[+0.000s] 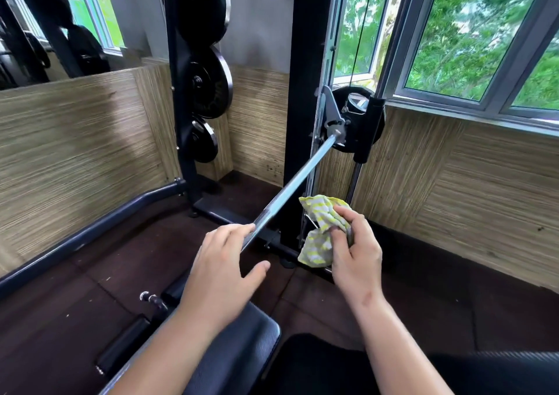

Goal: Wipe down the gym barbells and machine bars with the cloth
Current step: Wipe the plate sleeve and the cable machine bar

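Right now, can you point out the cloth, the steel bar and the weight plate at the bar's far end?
cloth [321, 231]: head view, striped middle fold beside the right hand.
steel bar [298, 178]: head view, bare mid-shaft.
weight plate [341, 96]: head view, upper black face by the hub.

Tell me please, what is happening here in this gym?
A person is cleaning a weight machine. The right hand grips a bunched yellow-striped cloth, held just beside the steel bar and not touching it. The left hand rests open on the near end of the bar, as if steadying it. The bar runs away to a plate on the frame by the window. More plates hang on a rack behind.
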A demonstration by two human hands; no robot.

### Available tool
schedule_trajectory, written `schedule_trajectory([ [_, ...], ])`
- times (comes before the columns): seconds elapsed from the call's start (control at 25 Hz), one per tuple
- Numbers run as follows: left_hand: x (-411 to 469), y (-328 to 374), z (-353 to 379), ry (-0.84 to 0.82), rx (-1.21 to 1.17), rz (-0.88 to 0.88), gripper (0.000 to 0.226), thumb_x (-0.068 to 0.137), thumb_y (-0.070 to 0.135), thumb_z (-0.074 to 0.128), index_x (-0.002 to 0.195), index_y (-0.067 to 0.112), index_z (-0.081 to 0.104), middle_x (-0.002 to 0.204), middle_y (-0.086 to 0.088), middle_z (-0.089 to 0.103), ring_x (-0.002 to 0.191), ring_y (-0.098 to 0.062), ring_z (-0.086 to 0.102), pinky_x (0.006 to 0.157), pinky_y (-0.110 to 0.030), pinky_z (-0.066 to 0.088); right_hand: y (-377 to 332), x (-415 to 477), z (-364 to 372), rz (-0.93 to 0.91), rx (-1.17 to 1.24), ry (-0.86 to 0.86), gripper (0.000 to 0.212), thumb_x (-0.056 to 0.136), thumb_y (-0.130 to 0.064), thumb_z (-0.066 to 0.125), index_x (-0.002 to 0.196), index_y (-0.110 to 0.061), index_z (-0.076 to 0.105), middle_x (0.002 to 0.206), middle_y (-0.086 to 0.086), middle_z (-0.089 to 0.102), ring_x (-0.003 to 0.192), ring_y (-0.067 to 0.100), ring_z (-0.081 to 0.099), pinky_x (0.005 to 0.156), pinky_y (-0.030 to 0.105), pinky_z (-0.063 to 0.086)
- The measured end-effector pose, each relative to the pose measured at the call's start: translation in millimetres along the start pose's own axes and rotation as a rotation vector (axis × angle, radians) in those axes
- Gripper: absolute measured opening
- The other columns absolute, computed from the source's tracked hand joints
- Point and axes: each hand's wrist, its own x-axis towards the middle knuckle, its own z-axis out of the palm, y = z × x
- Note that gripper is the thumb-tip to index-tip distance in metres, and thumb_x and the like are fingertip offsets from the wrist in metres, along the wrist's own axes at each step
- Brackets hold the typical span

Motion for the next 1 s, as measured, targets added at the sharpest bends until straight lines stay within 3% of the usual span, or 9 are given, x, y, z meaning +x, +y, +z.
schedule_trajectory([
  [0.24, 44, 5, 20, -0.035, 0.031, 0.009, 0.063, 0.083, 0.046, 0.069, 0.14, 0.034, 0.046, 0.135, 0.022, 0.045, 0.129, -0.002, 0.034, 0.111, -0.028, 0.033, 27, 50, 1, 0.069, 0.04, 0.031, 0.041, 0.097, -0.009, 0.058, 0.132, -0.031, 0.058, 0.123, -0.012, 0.066, 0.116, 0.01, 0.062, 0.1, 0.04, 0.052],
  [0.68, 107, -19, 54, -0.132, 0.031, 0.05, 0.065, 0.083, 0.047, 0.07, 0.141, 0.031, 0.047, 0.135, 0.019, 0.046, 0.128, -0.005, 0.036, 0.111, -0.03, 0.035, 62, 76, 56, 0.122, -0.03, -0.002, 0.048, 0.097, -0.009, 0.059, 0.138, -0.032, 0.051, 0.125, -0.015, 0.064, 0.115, 0.003, 0.06, 0.102, 0.031, 0.048],
  [0.84, 134, -40, 63, -0.165, 0.023, 0.065, 0.066, 0.082, 0.046, 0.07, 0.142, 0.029, 0.047, 0.137, 0.017, 0.046, 0.131, -0.004, 0.034, 0.112, -0.029, 0.034, 67, 80, 99, 0.077, -0.011, -0.17, 0.057, 0.097, -0.006, 0.059, 0.147, -0.03, 0.045, 0.138, -0.013, 0.057, 0.128, 0.0, 0.053, 0.109, 0.02, 0.04],
  [1.0, 152, -52, 72, -0.198, -0.02, 0.08, 0.065, 0.083, 0.045, 0.07, 0.142, 0.031, 0.046, 0.138, 0.016, 0.046, 0.131, -0.003, 0.032, 0.111, -0.024, 0.03, 89, 94, 123, -0.043, -0.219, -0.29, 0.057, 0.097, -0.01, 0.059, 0.149, -0.029, 0.047, 0.155, -0.006, 0.042, 0.146, 0.01, 0.035, 0.121, 0.03, 0.03],
])
